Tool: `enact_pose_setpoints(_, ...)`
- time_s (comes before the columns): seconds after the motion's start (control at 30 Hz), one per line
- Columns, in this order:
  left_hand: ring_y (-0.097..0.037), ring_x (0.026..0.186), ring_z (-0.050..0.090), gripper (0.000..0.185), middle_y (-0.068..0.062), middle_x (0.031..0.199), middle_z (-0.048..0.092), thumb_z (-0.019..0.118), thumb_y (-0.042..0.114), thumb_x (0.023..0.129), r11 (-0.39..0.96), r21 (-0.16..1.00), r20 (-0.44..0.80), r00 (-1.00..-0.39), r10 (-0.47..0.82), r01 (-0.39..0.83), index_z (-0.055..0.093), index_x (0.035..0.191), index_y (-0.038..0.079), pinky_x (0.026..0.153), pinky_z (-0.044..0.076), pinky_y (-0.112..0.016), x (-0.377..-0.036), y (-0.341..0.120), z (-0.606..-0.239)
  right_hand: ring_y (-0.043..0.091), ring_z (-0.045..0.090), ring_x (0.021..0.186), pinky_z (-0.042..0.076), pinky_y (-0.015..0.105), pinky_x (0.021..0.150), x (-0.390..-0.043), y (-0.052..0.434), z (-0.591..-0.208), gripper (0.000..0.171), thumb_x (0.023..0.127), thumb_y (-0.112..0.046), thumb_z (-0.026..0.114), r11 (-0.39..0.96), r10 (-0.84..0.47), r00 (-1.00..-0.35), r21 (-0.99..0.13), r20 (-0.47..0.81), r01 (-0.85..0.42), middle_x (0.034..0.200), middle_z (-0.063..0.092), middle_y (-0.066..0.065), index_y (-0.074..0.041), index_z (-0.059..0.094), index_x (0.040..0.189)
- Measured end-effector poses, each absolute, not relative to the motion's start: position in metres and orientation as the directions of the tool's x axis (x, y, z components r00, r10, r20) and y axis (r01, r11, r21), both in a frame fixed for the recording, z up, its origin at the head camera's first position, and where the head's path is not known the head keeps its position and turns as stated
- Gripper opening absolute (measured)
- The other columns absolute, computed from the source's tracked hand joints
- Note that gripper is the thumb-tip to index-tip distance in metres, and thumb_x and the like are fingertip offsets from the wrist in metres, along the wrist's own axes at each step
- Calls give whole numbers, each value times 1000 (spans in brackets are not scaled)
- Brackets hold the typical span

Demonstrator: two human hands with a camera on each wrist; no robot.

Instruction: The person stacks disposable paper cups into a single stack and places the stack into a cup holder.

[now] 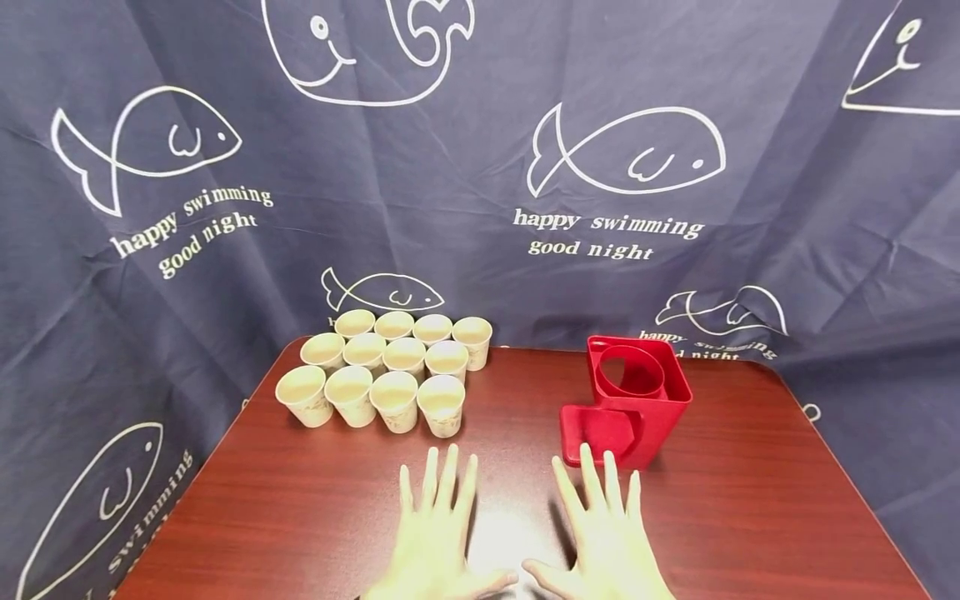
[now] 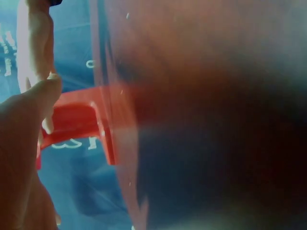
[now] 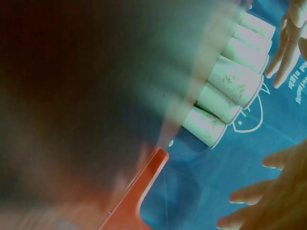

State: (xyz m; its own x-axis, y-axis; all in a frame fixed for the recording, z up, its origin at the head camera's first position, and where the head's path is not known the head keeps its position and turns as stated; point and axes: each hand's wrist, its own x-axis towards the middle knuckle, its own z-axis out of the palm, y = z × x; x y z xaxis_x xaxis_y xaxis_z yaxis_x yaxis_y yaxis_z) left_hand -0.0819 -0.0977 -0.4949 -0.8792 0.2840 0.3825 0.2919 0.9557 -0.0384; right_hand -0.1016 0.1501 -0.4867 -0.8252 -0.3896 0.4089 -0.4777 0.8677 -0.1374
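Both hands are held with spread, straight fingers, palms down over the near part of the table, holding nothing. My left hand (image 1: 435,533) is in front of several pale paper cups (image 1: 394,402), which stand upright in three rows at the left. My right hand (image 1: 603,537) is just in front of a red plastic container (image 1: 660,417). Its top has a large round opening, and a low red tray-like part (image 1: 597,432) juts from its left side. The right fingertips overlap that part's front edge in the head view; whether they touch it I cannot tell.
The brown wooden table (image 1: 510,475) has rounded far corners. A dark blue curtain (image 1: 480,183) with white fish drawings and lettering hangs behind it and along both sides. In the wrist views the tabletop is blurred.
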Motion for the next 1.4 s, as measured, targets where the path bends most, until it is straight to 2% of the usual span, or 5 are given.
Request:
enact_pose_setpoints(0.13, -44, 156, 18, 137, -17, 168, 28, 54, 101, 62, 962, 6, 343, -904, 256, 274, 31, 161, 9, 115, 14, -76, -87, -101, -490, 54, 24, 149, 23, 79, 109, -104, 152, -482, 121, 63, -80, 77, 887, -377, -840, -111, 389, -449, 165, 30, 23, -17, 38, 158)
enact_pose_setpoints(0.33, -43, 157, 18, 135, -14, 169, 27, 54, 100, 64, 962, 48, 311, -920, 240, 268, 28, 163, 11, 116, 9, -76, -90, -105, -485, 52, 19, 152, 21, 78, 111, -104, 153, -479, 121, 65, -83, 74, 892, -372, -855, -116, 361, -437, 167, 25, 21, -19, 35, 160)
enact_pose_setpoints(0.87, -43, 155, 24, 136, -14, 170, 24, 46, 104, 64, 962, 4, 367, -896, 251, 271, 27, 163, 13, 116, 11, -74, -84, -108, -479, 51, 17, 152, 19, 79, 112, -101, 144, -475, 117, 68, -88, 66, 894, -379, -860, -107, 341, -436, 168, 26, 19, -20, 38, 159)
enact_pose_setpoints(1.13, -43, 154, 25, 138, -15, 171, 21, 44, 105, 61, 964, -25, 392, -884, 255, 266, 28, 162, 13, 114, 15, -76, -85, -111, -479, 52, 16, 153, 10, 79, 116, -103, 143, -477, 119, 69, -88, 66, 880, -387, -845, -124, 369, -458, 170, 21, 19, -18, 35, 161)
enact_pose_setpoints(1.4, -41, 157, 19, 140, -18, 168, 27, 59, 100, 59, 967, 35, 421, -881, 214, 251, 28, 163, 11, 116, 17, -75, -100, -122, -466, 51, 19, 154, 21, 77, 114, -114, 134, -471, 119, 69, -85, 69, 868, -377, -847, -175, 375, -465, 170, 21, 19, -18, 35, 161)
